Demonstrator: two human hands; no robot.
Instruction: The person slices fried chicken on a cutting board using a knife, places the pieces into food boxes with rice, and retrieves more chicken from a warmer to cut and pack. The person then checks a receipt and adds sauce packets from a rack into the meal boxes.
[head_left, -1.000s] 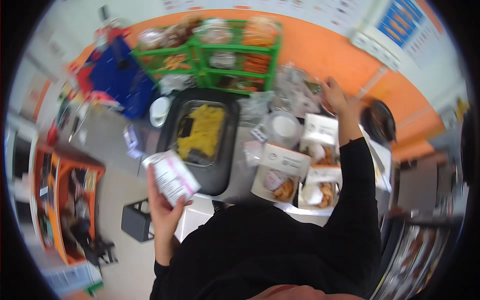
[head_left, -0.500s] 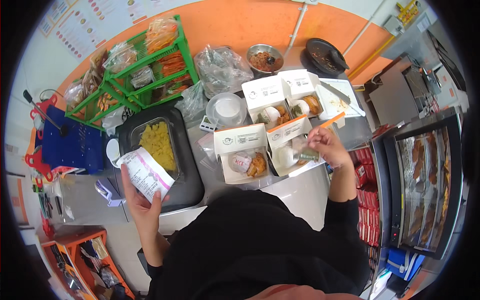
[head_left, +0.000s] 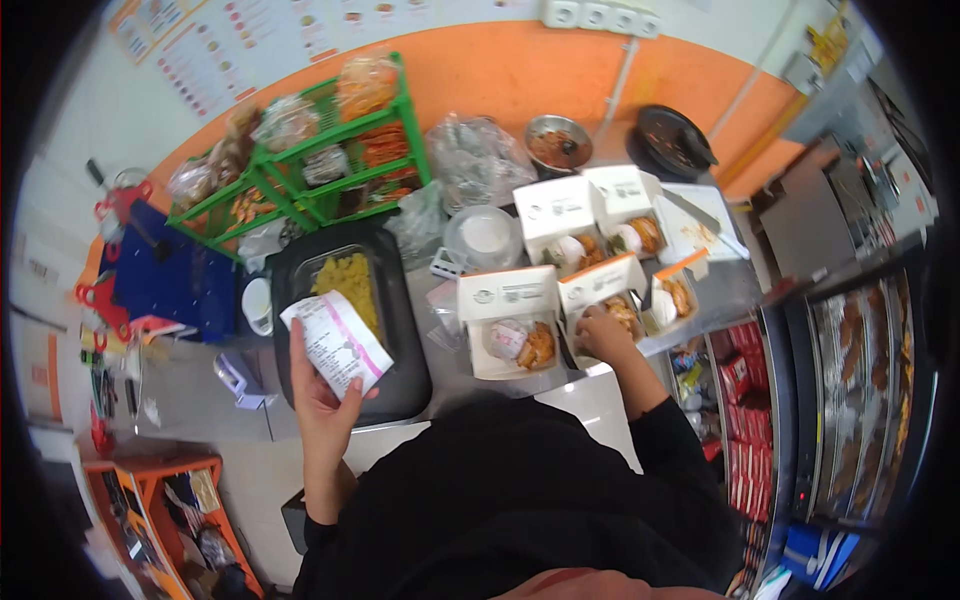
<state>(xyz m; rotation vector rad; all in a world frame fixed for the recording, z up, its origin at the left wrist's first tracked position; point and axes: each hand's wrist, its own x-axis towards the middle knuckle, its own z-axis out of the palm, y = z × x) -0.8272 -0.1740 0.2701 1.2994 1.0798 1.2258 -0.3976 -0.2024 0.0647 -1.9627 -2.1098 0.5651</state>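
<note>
My left hand (head_left: 325, 402) grips a printed paper receipt (head_left: 338, 345) with a pink band, thumb on its front, over the edge of a black tray. My right hand (head_left: 606, 336) reaches down into an open white takeaway box (head_left: 600, 282) holding fried chicken. Its fingers are bunched, and whatever is between them is hidden. Left of that stands another open box (head_left: 508, 288) with a paper-wrapped round portion and chicken (head_left: 537, 347). On the right is a smaller-looking open box (head_left: 668, 318) with rice and chicken. Two more filled boxes, one at back left (head_left: 553, 213) and one at back right (head_left: 617, 187), stand behind.
Yellow food (head_left: 347, 277) fills the black tray (head_left: 408, 375). Green baskets (head_left: 335, 205) of bagged food stand behind it. A clear round tub (head_left: 483, 237), a metal bowl (head_left: 557, 146), a stone mortar (head_left: 672, 140) and a knife (head_left: 692, 212) on a white board lie farther back.
My right hand has come down and left into the middle front box; the small clear packet it held above that box is out of sight. My left hand still holds the receipt. The view has shifted.
</note>
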